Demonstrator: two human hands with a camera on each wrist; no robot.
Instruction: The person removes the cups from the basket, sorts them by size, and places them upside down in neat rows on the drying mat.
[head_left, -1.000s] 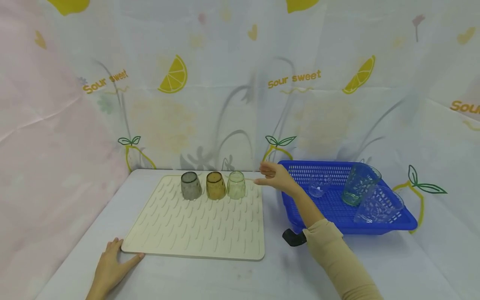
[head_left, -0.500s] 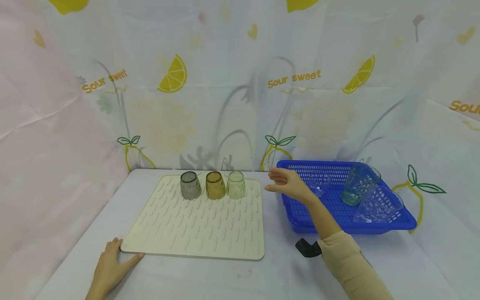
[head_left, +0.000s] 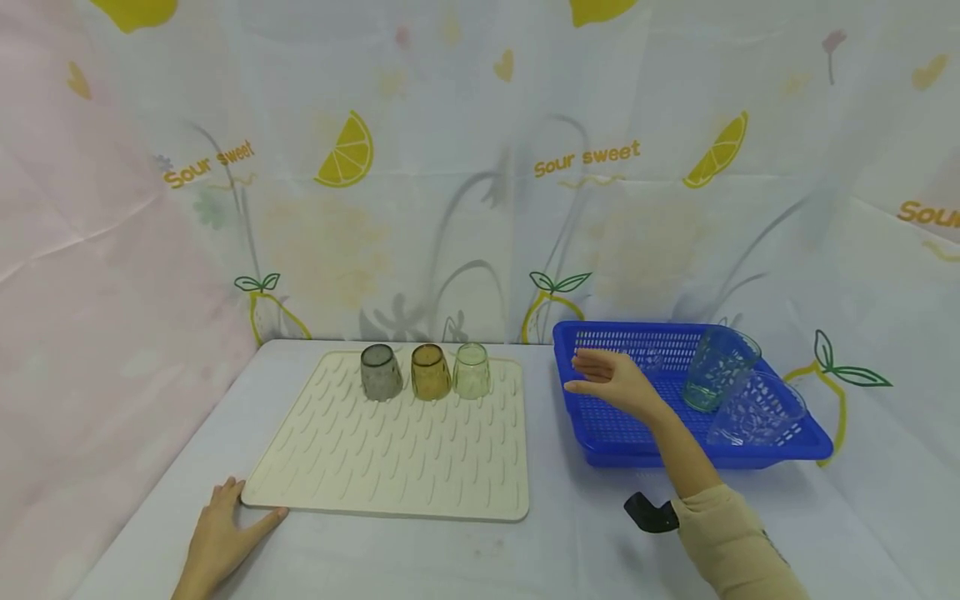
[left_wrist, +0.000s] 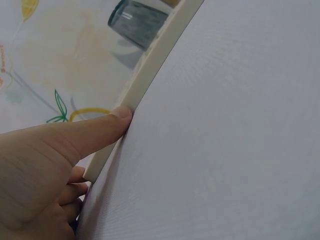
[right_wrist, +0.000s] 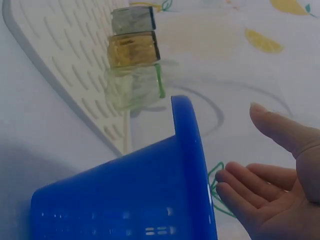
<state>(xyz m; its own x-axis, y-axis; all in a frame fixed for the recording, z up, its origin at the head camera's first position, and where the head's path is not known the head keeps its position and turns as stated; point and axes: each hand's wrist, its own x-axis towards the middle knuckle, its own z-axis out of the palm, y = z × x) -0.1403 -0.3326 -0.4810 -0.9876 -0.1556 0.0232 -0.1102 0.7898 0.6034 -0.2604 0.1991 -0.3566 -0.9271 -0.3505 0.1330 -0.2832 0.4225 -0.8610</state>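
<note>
My left hand (head_left: 217, 537) rests at the near left corner of a cream ribbed drying mat (head_left: 382, 458), thumb along its front edge and the other fingers at its side. Three small glasses stand in a row at the mat's back: a grey one (head_left: 381, 372), an amber one (head_left: 431, 372) and a pale green one (head_left: 472, 371). My right hand (head_left: 617, 383) holds nothing and hovers over the left side of a blue plastic basket (head_left: 592, 452), fingers and thumb spread apart. Inside the basket are a bluish-green glass (head_left: 716, 367) and a clear glass (head_left: 756, 412), both leaning right.
Another clear glass (head_left: 649, 354) in the basket is partly hidden behind my right hand. A black wrist mount (head_left: 651, 512) juts out beside the right sleeve. A printed cloth (head_left: 450, 233) hangs behind the white-covered table (head_left: 360, 554).
My right hand has moved rightward from beside the pale green glass to over the basket, and slightly nearer to me. The left hand, mat and glasses have stayed in place.
</note>
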